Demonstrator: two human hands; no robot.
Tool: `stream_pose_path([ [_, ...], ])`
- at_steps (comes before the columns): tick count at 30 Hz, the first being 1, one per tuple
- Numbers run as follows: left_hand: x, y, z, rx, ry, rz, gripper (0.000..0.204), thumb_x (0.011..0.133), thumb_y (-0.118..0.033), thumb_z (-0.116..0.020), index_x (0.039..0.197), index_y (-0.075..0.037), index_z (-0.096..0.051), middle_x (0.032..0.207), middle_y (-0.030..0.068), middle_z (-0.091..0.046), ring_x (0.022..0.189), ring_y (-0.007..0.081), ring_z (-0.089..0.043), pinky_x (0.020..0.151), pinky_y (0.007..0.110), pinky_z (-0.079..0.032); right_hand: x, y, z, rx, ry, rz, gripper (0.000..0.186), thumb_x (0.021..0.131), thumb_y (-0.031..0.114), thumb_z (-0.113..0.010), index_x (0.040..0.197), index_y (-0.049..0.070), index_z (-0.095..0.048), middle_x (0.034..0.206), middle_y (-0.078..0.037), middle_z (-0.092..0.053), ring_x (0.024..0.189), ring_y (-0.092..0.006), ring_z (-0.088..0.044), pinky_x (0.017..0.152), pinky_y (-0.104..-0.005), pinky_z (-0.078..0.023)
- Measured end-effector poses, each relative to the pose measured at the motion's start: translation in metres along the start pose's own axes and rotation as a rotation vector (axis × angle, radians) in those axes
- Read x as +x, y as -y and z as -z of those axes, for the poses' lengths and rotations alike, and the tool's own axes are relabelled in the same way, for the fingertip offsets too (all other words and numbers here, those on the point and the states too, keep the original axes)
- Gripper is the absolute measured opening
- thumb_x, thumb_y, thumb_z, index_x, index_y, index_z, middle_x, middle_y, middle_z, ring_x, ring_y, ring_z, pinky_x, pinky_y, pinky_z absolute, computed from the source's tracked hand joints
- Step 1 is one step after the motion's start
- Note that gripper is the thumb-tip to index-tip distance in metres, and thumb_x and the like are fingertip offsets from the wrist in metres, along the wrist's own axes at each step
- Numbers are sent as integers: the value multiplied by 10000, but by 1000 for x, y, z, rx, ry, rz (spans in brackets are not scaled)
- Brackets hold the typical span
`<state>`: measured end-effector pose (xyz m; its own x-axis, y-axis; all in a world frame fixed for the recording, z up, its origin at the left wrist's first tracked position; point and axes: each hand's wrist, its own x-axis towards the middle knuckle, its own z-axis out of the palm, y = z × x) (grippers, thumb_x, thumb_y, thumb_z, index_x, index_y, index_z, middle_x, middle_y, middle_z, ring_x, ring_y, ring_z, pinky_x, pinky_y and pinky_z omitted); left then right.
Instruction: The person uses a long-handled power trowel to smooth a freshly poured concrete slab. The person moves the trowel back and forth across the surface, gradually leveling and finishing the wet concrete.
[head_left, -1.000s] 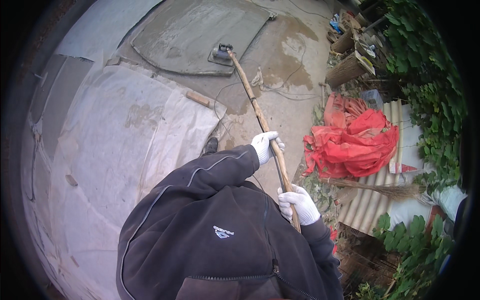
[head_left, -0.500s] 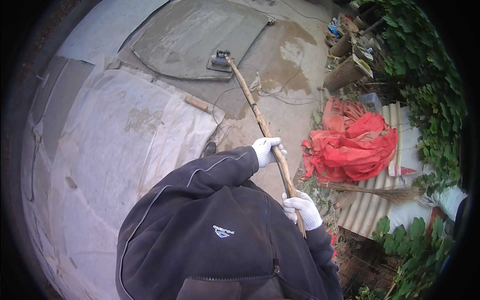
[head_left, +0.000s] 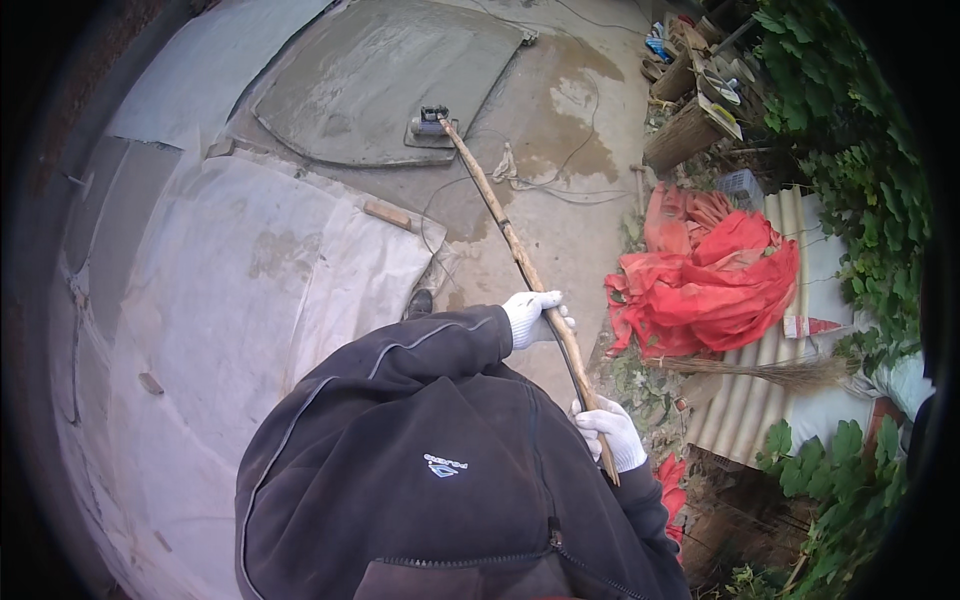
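A long wooden pole (head_left: 497,210) slants from near my body up to a small motor on a flat plate (head_left: 431,126). The plate rests on a smooth grey slab of wet concrete (head_left: 370,75), near its front edge. My left hand (head_left: 533,318), in a white knit glove, is closed round the middle of the pole. Lower down, my right hand (head_left: 613,434), gloved alike, grips the pole close to its near end. A dark cable or strip runs along part of the pole.
Pale sheeting (head_left: 220,270) covers the ground at left, with a wooden block (head_left: 387,214) on its edge. Thin cables (head_left: 560,188) trail across the floor. At right lie red cloth (head_left: 705,285), a straw broom (head_left: 770,371) and corrugated sheets (head_left: 735,415), beside leafy plants (head_left: 845,190).
Both hands and the near part of the pole have come slightly nearer my body. The motor plate stays near the slab's front edge; the whole view has shifted a little.
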<state>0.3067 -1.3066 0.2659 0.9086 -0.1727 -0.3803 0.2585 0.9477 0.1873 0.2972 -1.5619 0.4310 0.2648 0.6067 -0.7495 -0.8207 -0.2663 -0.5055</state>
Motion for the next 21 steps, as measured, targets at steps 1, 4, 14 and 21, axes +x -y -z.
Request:
stream_pose_path([
  [1,3,0,7,17,-3,21,162,1060,-218,-603,1037,-58,-607,1025,121,-648,1058,356,-661,1040,566,-498,-1,1,-1,13,7,-8,176,941,35,-647,1105,2,-591,649,-11,-517,445,-120,-482,426,-273,-386],
  [4,5,-4,14,155,-64,112,264,1050,-304,-638,1113,-47,-624,1155,171,-656,1158,401,-636,1084,580,-463,-4,6,-1,7,-15,-36,166,943,36,-645,1096,6,-589,647,-11,-513,445,-124,-484,427,-276,-391],
  [14,6,-89,87,550,-391,252,863,1018,-532,-626,1608,10,-307,1527,320,-472,1340,477,-555,1093,563,-469,13,-33,68,-419,-261,-144,216,884,105,-671,1058,-10,-612,713,-47,-602,540,-162,-581,526,-308,-475],
  [21,88,-153,188,549,-732,160,810,996,-583,-623,1575,-51,-426,1496,291,-506,1260,455,-610,1033,573,-512,42,-102,80,-1196,-707,-206,331,838,226,-702,1082,5,-663,919,-314,-712,904,-491,-706,787,-558,-561],
])
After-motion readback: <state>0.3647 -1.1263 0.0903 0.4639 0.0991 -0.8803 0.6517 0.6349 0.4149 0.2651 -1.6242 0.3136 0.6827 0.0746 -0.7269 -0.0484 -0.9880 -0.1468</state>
